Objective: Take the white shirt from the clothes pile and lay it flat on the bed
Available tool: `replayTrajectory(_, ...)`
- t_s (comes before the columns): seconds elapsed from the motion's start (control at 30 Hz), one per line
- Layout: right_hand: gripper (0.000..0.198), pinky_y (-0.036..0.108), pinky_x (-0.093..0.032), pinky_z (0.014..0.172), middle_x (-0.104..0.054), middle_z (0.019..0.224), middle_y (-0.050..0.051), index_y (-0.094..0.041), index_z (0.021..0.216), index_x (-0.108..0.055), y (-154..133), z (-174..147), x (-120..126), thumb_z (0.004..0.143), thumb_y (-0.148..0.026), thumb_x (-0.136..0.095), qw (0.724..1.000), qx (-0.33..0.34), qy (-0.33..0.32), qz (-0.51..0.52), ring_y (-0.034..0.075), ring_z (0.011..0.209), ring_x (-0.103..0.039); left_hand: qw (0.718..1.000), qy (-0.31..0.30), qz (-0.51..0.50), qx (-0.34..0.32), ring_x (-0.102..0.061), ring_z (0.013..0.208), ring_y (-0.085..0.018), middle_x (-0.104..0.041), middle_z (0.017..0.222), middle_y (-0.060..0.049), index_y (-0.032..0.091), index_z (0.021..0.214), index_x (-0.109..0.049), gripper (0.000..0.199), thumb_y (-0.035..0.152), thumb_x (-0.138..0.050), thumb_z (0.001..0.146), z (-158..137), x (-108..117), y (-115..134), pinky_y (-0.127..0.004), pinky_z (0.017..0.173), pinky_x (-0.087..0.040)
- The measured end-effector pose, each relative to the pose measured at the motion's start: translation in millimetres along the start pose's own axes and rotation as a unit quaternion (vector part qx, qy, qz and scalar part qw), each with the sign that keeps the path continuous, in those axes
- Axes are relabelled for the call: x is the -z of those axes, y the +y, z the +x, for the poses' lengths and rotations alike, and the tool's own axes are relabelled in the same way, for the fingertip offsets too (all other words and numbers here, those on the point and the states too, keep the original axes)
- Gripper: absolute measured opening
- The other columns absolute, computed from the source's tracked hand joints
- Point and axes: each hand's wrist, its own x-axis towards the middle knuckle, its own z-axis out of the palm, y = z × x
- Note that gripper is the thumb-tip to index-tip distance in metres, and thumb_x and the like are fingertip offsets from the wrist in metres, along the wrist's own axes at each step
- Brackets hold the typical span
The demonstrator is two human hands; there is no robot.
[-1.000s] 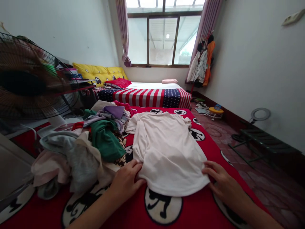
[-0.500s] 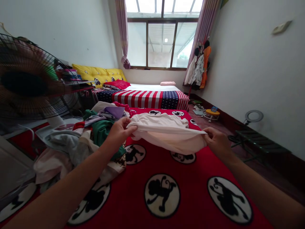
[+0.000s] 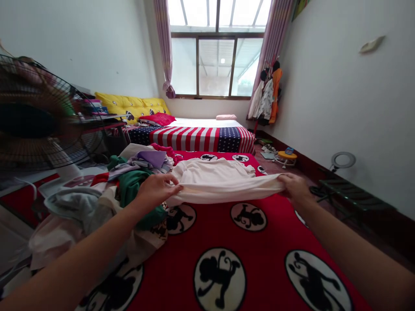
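Fingers of the left hand (image 3: pixel 155 189) pinch the left end of a folded edge of the white shirt (image 3: pixel 215 179), with the thumb on top and the other fingers under the cloth. Fingers of the right hand (image 3: pixel 293 186) are closed on the right end of the same edge, so the fold is stretched in a straight line between the two hands. Both arms reach forward from the near edge of the bed.

The shirt lies across the middle of the red blanket (image 3: pixel 227 242), toward its far edge; the blanket has round white patches with black monkey figures. The lower part of the shirt is turned up over the upper part, and the collar end points to the far edge. The fold hangs a little above the blanket or just touches it; I cannot tell which.

Just beside the left hand, along the left edge of the blanket, is a pile of clothes (image 3: pixel 106 194) in green, purple, grey and pink, not folded. Left of the pile stands a fan (image 3: pixel 39 116) with a black cage. Beyond the far edge is a second bed with a striped cover (image 3: pixel 197 137), and behind it a window (image 3: pixel 215 65).

It seems that the step in hand is the first fold, bottom hem toward the collar. The next move, in my judgement, calls for laying the edge down flat and even, then letting go and smoothing the cloth before the sides are folded in.
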Motion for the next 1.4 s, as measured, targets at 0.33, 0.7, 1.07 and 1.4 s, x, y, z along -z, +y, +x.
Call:
replayTrajectory(0.33, 0.022, 0.032, -0.045, 0.06, -0.069, 0.076, 0.003, -0.026, 0.08, -0.067, 7.1, -27.8, 26.5, 0.058, -0.027, -0.064, 0.942, 0.104, -0.07, -0.312, 0.024, 0.07, -0.063, 0.992, -0.111, 0.009, -0.061, -0.057, 0.064, -0.019, -0.066, 0.071, -0.002, 0.024, 0.078, -0.073, 0.027, 0.049, -0.067, 0.071, -23.4, 26.7, -10.4, -0.026, 0.06, -0.039)
replayTrajectory(0.7, 0.021, 0.04, -0.048, 0.055, -0.071, 0.078, 0.006, -0.031, 0.075, -0.069, 76.5, -92.0, 80.7, 0.057, -0.039, -0.062, 0.929, -0.022, -0.118, -0.351, 0.029, 0.062, -0.064, 0.91, -0.396, 0.011, -0.125, -0.064, 0.07, -0.021, -0.071, 0.071, -0.001, 0.03, 0.08, -0.075, 0.012, 0.032, -0.064, 0.079, -122.4, 14.2, -1.4, -0.028, 0.064, -0.041)
replayTrajectory(1.07, 0.033, 0.04, -0.051, 0.068, -0.073, 0.088, 0.007, -0.026, 0.09, -0.069, 82.7, -105.2, 55.1, 0.071, -0.049, -0.055, 0.919, 0.046, -0.12, -0.372, 0.03, 0.077, -0.068, 0.969, -0.15, 0.191, -0.043, -0.065, 0.093, -0.027, -0.064, 0.107, -0.012, 0.018, 0.108, -0.06, 0.031, 0.04, -0.05, 0.088, -71.6, -72.0, 5.4, -0.034, 0.075, -0.049)
replayTrajectory(1.4, 0.028, 0.032, -0.048, 0.075, -0.073, 0.091, 0.005, -0.023, 0.088, -0.071, 73.0, -96.1, 68.4, 0.073, -0.04, -0.053, 0.946, 0.074, -0.07, -0.309, 0.023, 0.081, -0.067, 0.992, -0.099, 0.048, -0.066, -0.06, 0.078, -0.02, -0.063, 0.082, -0.005, 0.018, 0.08, -0.06, 0.016, 0.016, -0.045, 0.076, -72.1, -34.8, -0.2, -0.03, 0.072, -0.043)
